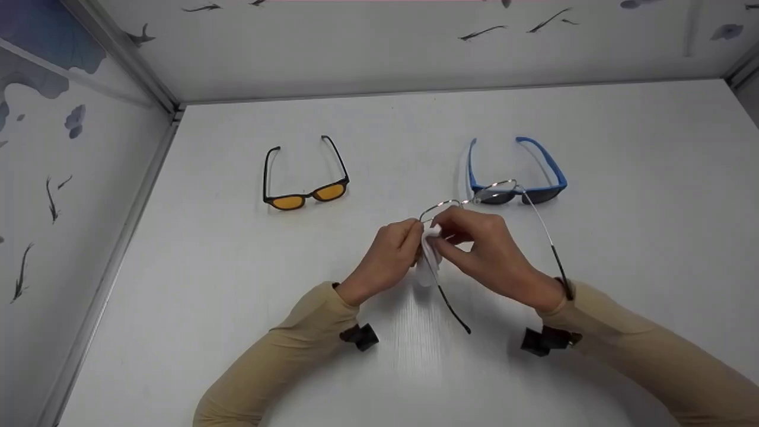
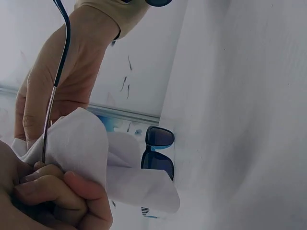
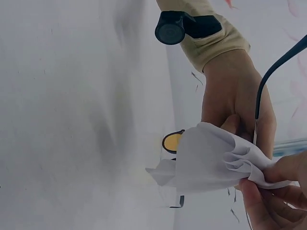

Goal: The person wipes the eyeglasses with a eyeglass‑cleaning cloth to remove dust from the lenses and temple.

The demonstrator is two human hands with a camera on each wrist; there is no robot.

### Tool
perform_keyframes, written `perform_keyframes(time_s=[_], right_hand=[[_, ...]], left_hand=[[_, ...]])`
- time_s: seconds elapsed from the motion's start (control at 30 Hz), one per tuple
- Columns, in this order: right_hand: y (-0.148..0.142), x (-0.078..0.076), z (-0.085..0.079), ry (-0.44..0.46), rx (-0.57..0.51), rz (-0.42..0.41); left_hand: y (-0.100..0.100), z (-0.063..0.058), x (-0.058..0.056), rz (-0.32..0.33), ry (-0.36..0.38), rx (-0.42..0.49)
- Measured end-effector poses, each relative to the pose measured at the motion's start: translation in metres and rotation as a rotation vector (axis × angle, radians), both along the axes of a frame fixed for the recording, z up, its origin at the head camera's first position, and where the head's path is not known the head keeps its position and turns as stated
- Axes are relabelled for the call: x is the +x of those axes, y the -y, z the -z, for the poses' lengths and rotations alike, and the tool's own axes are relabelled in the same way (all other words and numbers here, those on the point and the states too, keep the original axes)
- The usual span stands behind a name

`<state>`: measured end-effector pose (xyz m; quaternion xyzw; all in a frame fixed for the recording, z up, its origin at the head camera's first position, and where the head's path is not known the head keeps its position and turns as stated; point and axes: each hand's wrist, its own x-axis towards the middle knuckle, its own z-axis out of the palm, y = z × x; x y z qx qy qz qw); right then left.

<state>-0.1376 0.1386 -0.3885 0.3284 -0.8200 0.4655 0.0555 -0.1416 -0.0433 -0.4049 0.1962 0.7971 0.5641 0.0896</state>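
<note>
A pair of thin metal-rimmed eyeglasses (image 1: 557, 260) is held up over the table, its dark-tipped temples pointing back toward the person. My left hand (image 1: 391, 249) grips one end of the frame by the hinge, its fingers curled around it. A white cloth (image 3: 206, 158) is bunched around that side of the glasses and hangs below the fingers. With thumb and fingers, my right hand (image 1: 486, 249) pinches the cloth near the rim. In the left wrist view, the temple (image 2: 61, 62) rises out of the cloth between both hands. Folds hide the lens at that side.
Black-framed glasses with orange lenses (image 1: 287, 203) lie with temples unfolded at the back left of the white table (image 1: 207, 249). Blue-framed sunglasses (image 1: 542, 195) lie at the back right, partly behind the held rim. White patterned panels (image 1: 356, 47) border the table.
</note>
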Motion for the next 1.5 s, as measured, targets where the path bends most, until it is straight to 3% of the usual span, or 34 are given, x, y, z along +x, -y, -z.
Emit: perform_keyframes(time_s=[0.3, 0.43, 0.9, 1.27, 1.5], right_hand=[[-0.019, 0.014, 0.004, -0.019, -0.021, -0.265], [-0.028, 0.024, 0.003, -0.017, -0.022, -0.345], [-0.045, 0.040, -0.011, -0.021, 0.009, -0.359], [-0.028, 0.023, -0.024, -0.027, 0.109, -0.418], [-0.015, 0.009, -0.018, -0.226, 0.207, -0.390]], left_hand=[[0.005, 0.002, -0.006, -0.056, -0.027, -0.002], [0.010, 0.001, -0.011, -0.098, -0.027, -0.001], [0.026, -0.001, -0.027, -0.188, -0.063, -0.010], [0.020, 0.000, -0.021, -0.155, -0.099, -0.031], [0.012, 0.000, -0.013, -0.103, -0.114, -0.042]])
